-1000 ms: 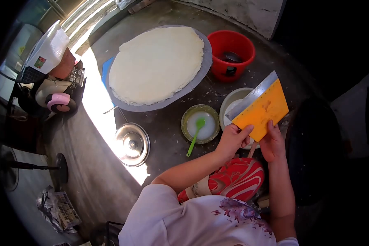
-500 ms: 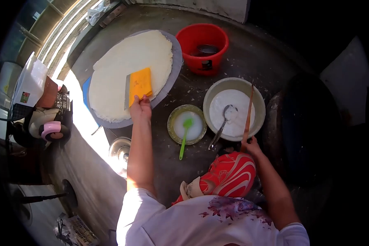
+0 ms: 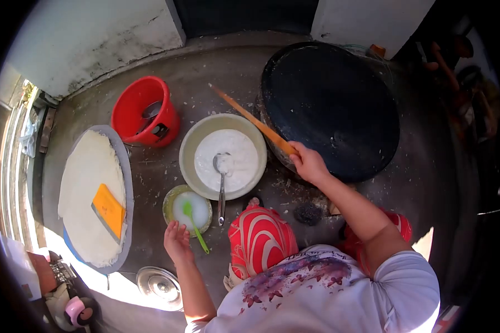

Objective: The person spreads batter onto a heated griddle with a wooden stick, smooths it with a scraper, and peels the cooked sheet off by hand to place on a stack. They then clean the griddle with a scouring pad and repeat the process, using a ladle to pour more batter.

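My right hand (image 3: 308, 162) grips the near end of a long wooden stick (image 3: 255, 122), whose tip points up and left above a bowl of white batter (image 3: 223, 119) with a metal ladle (image 3: 222, 191) in it. My left hand (image 3: 178, 241) is empty, fingers apart and a little curled, beside the small green bowl (image 3: 169, 204) of whitish liquid, where a green spoon (image 3: 195, 225) rests. At the left, a yellow scraper (image 3: 110, 210) lies on a pale flat sheet (image 3: 89, 177) over a round grey board (image 3: 126, 188). A large round black griddle (image 3: 333, 105) stands at the upper right.
Behind the board is a red bucket (image 3: 164, 125) with dark contents. A metal lid (image 3: 160, 286) lies on the floor near my left forearm. A dark clump (image 3: 308, 213) sits below the griddle. Walls (image 3: 103, 39) stand at the back; a pink roll (image 3: 75, 311) is at lower left.
The view has turned right, bringing the whole griddle into sight. My left hand has let go of the scraper and moved near the green bowl. My right hand has brought the stick toward the griddle.
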`<state>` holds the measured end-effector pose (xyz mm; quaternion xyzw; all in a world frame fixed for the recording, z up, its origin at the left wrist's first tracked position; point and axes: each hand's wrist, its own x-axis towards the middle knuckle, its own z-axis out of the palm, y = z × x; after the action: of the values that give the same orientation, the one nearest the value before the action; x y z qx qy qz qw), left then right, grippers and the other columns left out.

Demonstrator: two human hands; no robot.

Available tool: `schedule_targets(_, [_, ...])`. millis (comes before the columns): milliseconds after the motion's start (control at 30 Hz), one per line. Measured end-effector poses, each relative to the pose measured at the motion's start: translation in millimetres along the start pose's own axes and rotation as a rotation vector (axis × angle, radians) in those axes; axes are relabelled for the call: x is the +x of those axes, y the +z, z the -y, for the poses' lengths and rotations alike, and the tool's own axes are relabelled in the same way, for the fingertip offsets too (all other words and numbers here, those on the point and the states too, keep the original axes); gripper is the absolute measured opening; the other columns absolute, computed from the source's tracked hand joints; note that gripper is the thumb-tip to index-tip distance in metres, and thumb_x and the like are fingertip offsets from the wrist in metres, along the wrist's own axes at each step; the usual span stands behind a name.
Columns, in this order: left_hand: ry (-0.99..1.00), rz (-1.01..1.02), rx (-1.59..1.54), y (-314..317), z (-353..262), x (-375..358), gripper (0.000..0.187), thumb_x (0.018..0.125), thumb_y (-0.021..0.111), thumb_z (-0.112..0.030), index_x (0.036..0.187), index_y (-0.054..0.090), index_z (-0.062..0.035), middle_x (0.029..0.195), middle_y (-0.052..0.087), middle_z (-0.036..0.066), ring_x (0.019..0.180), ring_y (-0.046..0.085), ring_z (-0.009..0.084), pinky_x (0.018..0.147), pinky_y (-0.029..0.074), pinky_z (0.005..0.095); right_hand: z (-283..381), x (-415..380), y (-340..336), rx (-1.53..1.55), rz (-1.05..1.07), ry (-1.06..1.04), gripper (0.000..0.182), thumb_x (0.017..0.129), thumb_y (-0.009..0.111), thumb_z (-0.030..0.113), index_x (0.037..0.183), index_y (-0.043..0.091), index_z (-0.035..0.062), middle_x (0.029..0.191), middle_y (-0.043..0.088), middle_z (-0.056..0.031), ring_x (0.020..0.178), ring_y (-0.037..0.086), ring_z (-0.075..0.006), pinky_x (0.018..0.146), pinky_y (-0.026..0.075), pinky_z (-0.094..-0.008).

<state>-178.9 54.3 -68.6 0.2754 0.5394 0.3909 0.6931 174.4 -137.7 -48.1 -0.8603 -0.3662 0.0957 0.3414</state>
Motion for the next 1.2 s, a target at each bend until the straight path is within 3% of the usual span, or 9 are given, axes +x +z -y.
schedule_targets(233, [-0.115,-0.007,0.123,0,44,-9,0.033,0.083,0.051,-0.011,0.114,0.05,-0.0006,0.102,0.056,0.007,0.083,0.055,0.0187,0.073,0.043,0.0308,-87,-47,-101,-0.32,-0.331,0.714,0.057,0.078,0.049,0.003,0.133,0.034,0.0086,0.094,0.059,-0.0199,0.079,0.057,-0.0394,0.069,0.047,-0.0437])
schedule_targets(300, [-0.159,0.017,0.165,13,50,-15,0.036,0.081,0.054,-0.007,0.116,0.048,0.001,0.098,0.056,0.008,0.077,0.057,0.0158,0.063,0.044,0.0263,-67,-101,-60,-0.25,-0.223,0.077,0.059,0.078,0.048,0.001,0.134,0.034,0.0108,0.09,0.058,-0.019,0.075,0.058,-0.0381,0.068,0.046,-0.0435])
schedule_targets(400, [-0.163,0.047,0.215,30,57,-19,0.034,0.083,0.052,-0.007,0.115,0.048,0.0007,0.098,0.056,0.009,0.076,0.056,0.0153,0.064,0.045,0.0266,-15,-137,-68,-0.191,0.403,-0.065,0.059,0.079,0.046,-0.001,0.135,0.034,0.0128,0.083,0.056,-0.0184,0.073,0.058,-0.0343,0.067,0.046,-0.0423])
schedule_targets(467, [-0.149,0.077,0.226,40,56,-23,0.033,0.083,0.051,-0.007,0.116,0.048,0.0005,0.098,0.056,0.008,0.077,0.056,0.0152,0.065,0.045,0.0264,-39,-145,-63,0.035,-0.2,0.04,0.06,0.079,0.046,-0.003,0.136,0.032,0.0123,0.086,0.058,-0.0179,0.071,0.059,-0.0293,0.066,0.047,-0.0378])
schedule_targets(567, [-0.125,0.105,0.258,42,58,-28,0.033,0.084,0.05,-0.008,0.116,0.048,0.0001,0.1,0.056,0.008,0.078,0.057,0.0147,0.066,0.045,0.0261,-102,-157,-75,0.054,-0.57,0.858,0.059,0.082,0.045,0.0,0.137,0.029,0.0107,0.095,0.06,-0.0195,0.072,0.06,-0.0266,0.066,0.046,-0.0329])
schedule_targets(733, [-0.165,0.119,0.291,46,65,-31,0.034,0.084,0.049,-0.008,0.117,0.048,-0.0001,0.103,0.055,0.007,0.082,0.056,0.014,0.067,0.045,0.0253,-12,-185,-55,0.086,0.322,0.079,0.059,0.08,0.049,-0.001,0.133,0.039,0.0221,0.084,0.058,-0.0156,0.074,0.059,-0.0289,0.069,0.047,-0.0353])
schedule_targets(900, [-0.096,0.105,0.317,37,67,-25,0.034,0.083,0.049,-0.006,0.117,0.048,-0.0002,0.101,0.055,0.007,0.08,0.056,0.0134,0.067,0.045,0.0244,-22,-153,-55,0.27,-0.151,0.287,0.054,0.087,0.047,0.0,0.135,0.036,0.0201,0.07,0.05,0.0022,0.053,0.046,-0.003,0.05,0.04,-0.0182])
schedule_targets(967, [-0.069,0.034,0.326,20,77,-9,0.037,0.082,0.05,-0.006,0.118,0.047,0.0016,0.1,0.056,0.006,0.08,0.055,0.0118,0.066,0.045,0.0235,-17,-145,-75,0.315,-0.065,0.385,0.05,0.081,0.052,0.003,0.129,0.044,0.0154,0.081,0.061,-0.0133,0.061,0.057,-0.0182,0.062,0.045,-0.0274])
schedule_targets(1200, [0.258,-0.285,1.903,-32,129,26,0.057,0.08,0.058,-0.022,0.131,0.036,-0.0096,0.125,0.04,0.017,0.104,0.05,0.0297,0.081,0.045,0.0379,48,-83,-81,0.019,0.309,-0.07,0.044,0.076,0.058,0.008,0.119,0.054,0.0146,0.085,0.062,-0.0144,0.071,0.061,-0.0287,0.065,0.048,-0.0353])
